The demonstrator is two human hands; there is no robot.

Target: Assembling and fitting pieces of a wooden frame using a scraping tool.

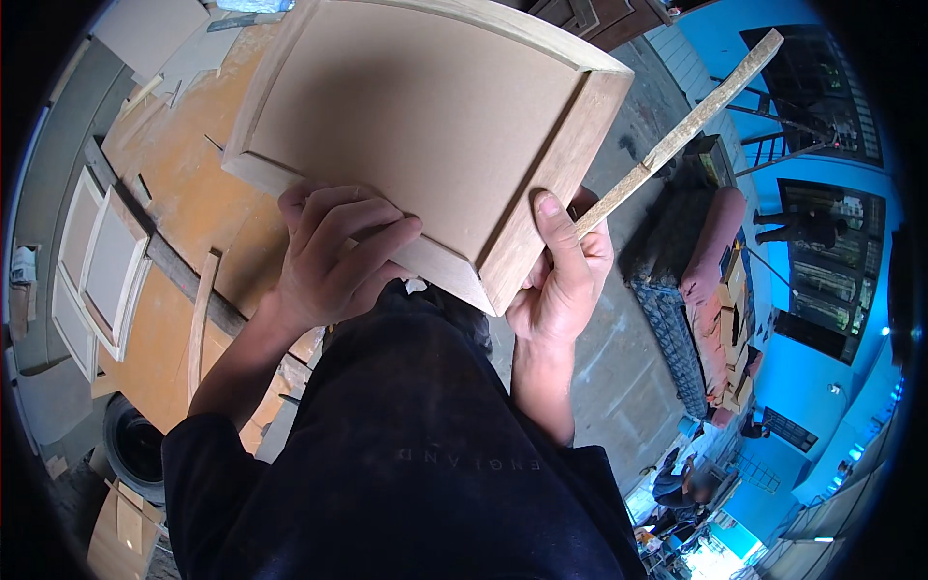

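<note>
Framed panel (416, 116): flat board inset in a raised wooden frame, held up in front of the chest above the orange worktop (174, 184). Likely rigid and moderately light, with a smooth face and hard corners; best taken by the frame edges. Left hand (333, 256): grip closed over the lower rail. Right hand (565, 280): grip closed on the near corner, also pinching a thin wooden strip (686, 126).

Two hands, left (333, 256) and right (561, 275), one framed wooden panel (416, 126), one wooden stick (677, 135), two white-framed panels (97, 266).
</note>
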